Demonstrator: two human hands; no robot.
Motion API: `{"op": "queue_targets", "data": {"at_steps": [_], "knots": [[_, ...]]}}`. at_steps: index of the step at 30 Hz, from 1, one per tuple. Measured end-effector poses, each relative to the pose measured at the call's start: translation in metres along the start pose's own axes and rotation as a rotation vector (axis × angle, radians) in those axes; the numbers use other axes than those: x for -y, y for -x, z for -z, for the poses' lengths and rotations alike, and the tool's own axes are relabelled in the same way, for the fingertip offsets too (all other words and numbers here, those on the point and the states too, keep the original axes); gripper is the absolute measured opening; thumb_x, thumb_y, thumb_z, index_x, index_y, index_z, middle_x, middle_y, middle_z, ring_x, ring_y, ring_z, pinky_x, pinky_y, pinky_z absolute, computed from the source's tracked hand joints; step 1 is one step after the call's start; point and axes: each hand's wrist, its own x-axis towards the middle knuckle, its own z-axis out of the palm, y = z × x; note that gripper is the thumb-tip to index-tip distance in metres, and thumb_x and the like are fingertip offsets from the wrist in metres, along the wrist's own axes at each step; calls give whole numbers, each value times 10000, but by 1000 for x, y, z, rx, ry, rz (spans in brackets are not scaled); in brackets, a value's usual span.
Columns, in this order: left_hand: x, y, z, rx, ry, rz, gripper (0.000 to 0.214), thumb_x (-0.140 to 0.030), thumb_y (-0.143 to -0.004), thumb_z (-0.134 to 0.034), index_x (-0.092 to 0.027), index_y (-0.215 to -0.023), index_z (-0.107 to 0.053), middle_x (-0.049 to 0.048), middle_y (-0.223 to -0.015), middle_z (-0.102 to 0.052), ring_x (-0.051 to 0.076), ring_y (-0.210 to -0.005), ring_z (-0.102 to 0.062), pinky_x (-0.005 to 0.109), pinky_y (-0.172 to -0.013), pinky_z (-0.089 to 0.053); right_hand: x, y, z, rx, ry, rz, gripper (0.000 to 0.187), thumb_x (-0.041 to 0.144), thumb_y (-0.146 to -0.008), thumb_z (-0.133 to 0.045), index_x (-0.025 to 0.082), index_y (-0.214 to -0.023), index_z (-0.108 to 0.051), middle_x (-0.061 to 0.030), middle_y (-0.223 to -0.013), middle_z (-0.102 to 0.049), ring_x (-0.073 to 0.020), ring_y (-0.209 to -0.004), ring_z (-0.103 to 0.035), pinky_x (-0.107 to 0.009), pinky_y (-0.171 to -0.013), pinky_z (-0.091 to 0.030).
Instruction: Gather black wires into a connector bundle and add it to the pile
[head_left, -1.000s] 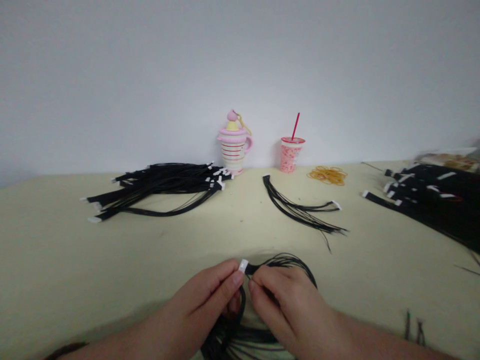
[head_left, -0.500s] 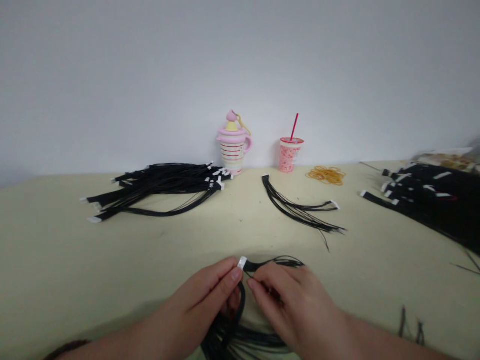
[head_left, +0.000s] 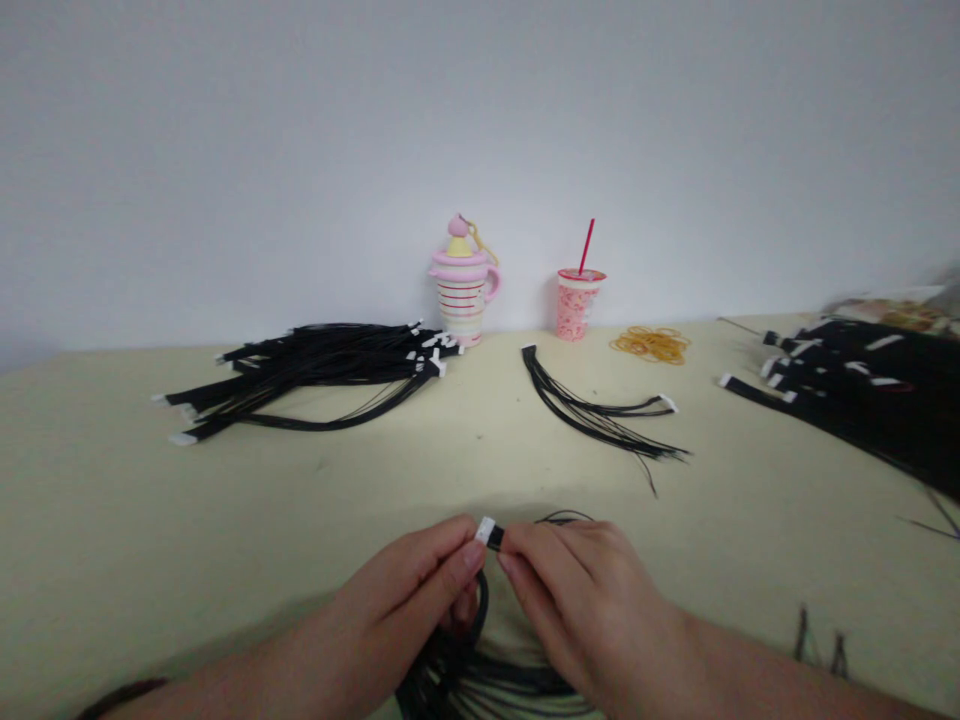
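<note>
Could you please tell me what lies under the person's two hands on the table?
A bundle of thin black wires lies under them on the pale tabletop; its white-tipped connector is pinched between the left hand and right hand. The stretch beneath the palms is covered.

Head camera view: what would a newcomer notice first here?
At bottom centre, the left hand pinches a white connector while the right hand grips its black wire bundle. Beyond them, more black wires lie in a large pile at left and another at far right. Farther back in the middle, a pink striped mug and a cup with a red straw stand out.
</note>
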Motion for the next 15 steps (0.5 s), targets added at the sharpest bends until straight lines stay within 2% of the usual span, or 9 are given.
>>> {"op": "queue_targets", "data": {"at_steps": [7, 15], "knots": [[3, 1, 0, 19, -45, 3, 157, -322, -876, -418, -233, -775, -499, -34, -716, -535, 138, -680, -505, 170, -654, -422, 2, 0, -2, 23, -9, -11, 165, 84, -868, -374, 136, -912, -524, -46, -741, -574, -159, -634, -545, -285, -617, -436], [4, -5, -2, -14, 71, 2, 228, -318, -913, -379, -206, -761, -508, -42, -663, -503, 122, -624, -475, 177, -599, -402, -4, -8, 0, 69, -83, -57, 150, 165, -919, -362, 150, -978, -499, -34, -761, -571, -125, -654, -534, -222, -634, -417]]}}
